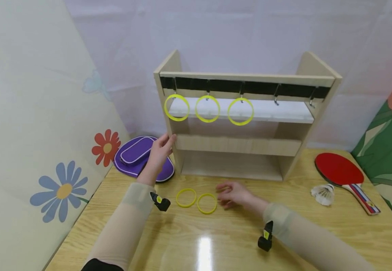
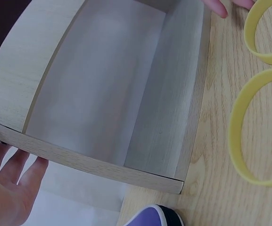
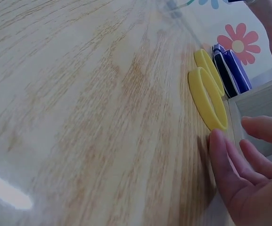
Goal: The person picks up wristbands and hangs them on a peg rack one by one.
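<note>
My left hand (image 1: pixel 160 150) rests its fingertips on the left side panel of a small wooden rack (image 1: pixel 238 146). In the left wrist view its fingers (image 2: pixel 32 176) lie against the panel's outer face. Low over the table, my right hand (image 1: pixel 234 194) holds nothing, its fingers loosely bent. One of its fingertips reaches the edge of the nearer yellow ring (image 3: pixel 206 101) in the right wrist view. A second yellow ring (image 1: pixel 186 198) lies flat just left of that one. From the rack's left hooks hang three more yellow rings, one (image 1: pixel 177 108) at the far left.
Two hooks, one a bare hook (image 1: pixel 277 99), stand at the right of the rack's black strip. Beside the rack lies a purple zipped case (image 1: pixel 136 154). A red table tennis bat (image 1: pixel 339 169) and a shuttlecock (image 1: pixel 324 194) lie on the wooden table (image 1: pixel 250 244) at right.
</note>
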### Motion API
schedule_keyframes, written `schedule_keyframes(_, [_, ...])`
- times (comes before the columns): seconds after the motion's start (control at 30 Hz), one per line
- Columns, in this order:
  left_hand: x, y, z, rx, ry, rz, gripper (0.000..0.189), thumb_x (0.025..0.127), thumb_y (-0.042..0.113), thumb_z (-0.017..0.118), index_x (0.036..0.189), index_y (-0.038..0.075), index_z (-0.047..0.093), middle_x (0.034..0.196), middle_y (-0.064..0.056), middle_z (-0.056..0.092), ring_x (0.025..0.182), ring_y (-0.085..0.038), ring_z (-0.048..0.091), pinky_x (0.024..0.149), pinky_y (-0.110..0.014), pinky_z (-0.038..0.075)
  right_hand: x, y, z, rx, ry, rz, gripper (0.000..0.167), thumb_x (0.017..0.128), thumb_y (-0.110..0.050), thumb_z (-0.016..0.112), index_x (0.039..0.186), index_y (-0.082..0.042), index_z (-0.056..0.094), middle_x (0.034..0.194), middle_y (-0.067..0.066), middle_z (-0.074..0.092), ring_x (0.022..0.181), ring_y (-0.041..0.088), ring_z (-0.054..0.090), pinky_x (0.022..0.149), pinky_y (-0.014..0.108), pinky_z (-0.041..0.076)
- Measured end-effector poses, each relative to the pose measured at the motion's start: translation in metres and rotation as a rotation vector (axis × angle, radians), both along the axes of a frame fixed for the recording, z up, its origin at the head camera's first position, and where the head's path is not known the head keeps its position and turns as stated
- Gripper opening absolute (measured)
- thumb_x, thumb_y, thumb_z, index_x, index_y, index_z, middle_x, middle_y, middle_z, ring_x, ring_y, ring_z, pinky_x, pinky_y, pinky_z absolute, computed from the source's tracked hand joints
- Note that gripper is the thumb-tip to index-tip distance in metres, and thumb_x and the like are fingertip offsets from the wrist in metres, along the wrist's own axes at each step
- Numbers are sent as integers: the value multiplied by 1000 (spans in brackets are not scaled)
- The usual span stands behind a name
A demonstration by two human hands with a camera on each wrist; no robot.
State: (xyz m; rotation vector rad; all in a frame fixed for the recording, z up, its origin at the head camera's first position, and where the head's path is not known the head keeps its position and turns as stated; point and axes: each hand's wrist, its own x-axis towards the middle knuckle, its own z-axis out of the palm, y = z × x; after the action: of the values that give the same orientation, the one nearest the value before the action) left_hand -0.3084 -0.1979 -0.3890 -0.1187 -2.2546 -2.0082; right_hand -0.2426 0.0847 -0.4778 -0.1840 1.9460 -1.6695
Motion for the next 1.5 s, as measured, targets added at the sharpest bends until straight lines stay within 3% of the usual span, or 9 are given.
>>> schedule_keyframes(0.27, [0,-2,1,-4,-4,-10,51,102,35,54,146,9,49,142,-20,54,131,-29,49,113,-50,40,2,-8,0,26,-23,-32,40,91,1,65,130,8,54,88,13,70,68,14,65,60,27,60])
schedule_keyframes(0.67, [1,-2,-3,4,11,1,50,103,33,53,144,6,50,139,-23,55,117,-16,56,110,-48,43,8,-11,-3,35,1,-76,32,88,4,66,118,12,58,80,7,69,65,12,63,55,24,57])
schedule_keyframes(0.97, [3,-3,-3,-7,8,-13,51,102,34,54,146,9,49,140,-21,55,123,-24,54,111,-50,42,11,-15,-10,51,-3,-136,26,87,2,70,110,11,62,75,4,68,62,11,62,53,22,55])
schedule_keyframes(1.2, [2,-3,0,-9,6,-7,50,102,36,54,145,10,50,139,-21,56,123,-24,54,111,-48,43,12,-19,-12,48,56,-156,26,82,3,72,104,12,63,73,4,68,60,10,61,53,21,54])
schedule_keyframes(1.5, [0,-2,-1,-12,7,-14,50,102,35,54,145,9,51,139,-22,56,117,-17,56,110,-47,44,11,-21,-14,130,107,-147,25,79,-1,77,102,6,68,75,5,70,62,10,62,53,22,53])
